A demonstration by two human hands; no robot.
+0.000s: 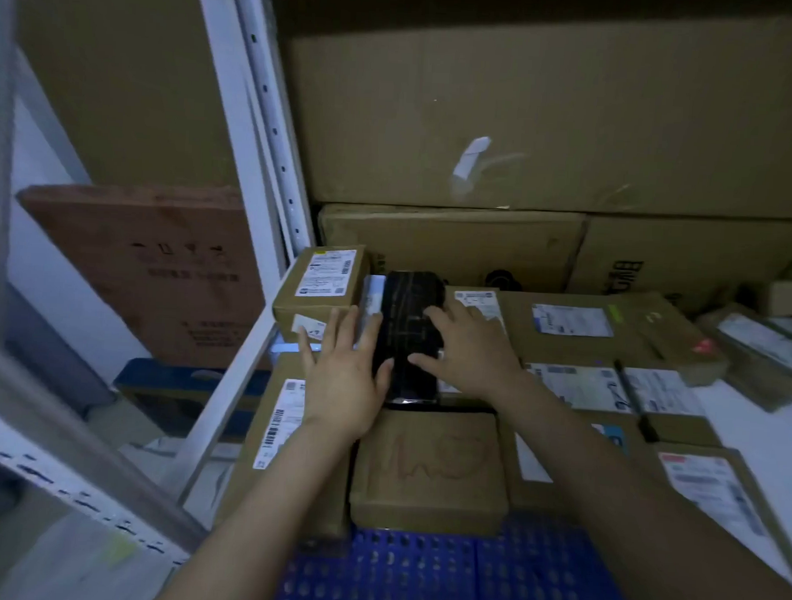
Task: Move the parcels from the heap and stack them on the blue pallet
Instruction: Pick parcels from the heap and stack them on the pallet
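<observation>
A black plastic-wrapped parcel (409, 319) lies on top of the stacked cardboard parcels on the blue pallet (420, 581). My left hand (341, 384) rests flat against the parcel's left side, fingers straight. My right hand (467, 345) lies on its top and right side, fingers spread and slightly bent over it. A small brown box (319, 291) with a white label stands just left of the black parcel. Another brown box with a scribble (431, 467) sits in front, below my hands.
Large cardboard cartons (532, 123) fill the shelf behind the stack. A white metal rack post (261, 123) rises at the left, with a slanted rack beam (228, 405) beside the pallet. Several labelled parcels (608, 329) cover the right side. A brown carton (157, 269) leans at far left.
</observation>
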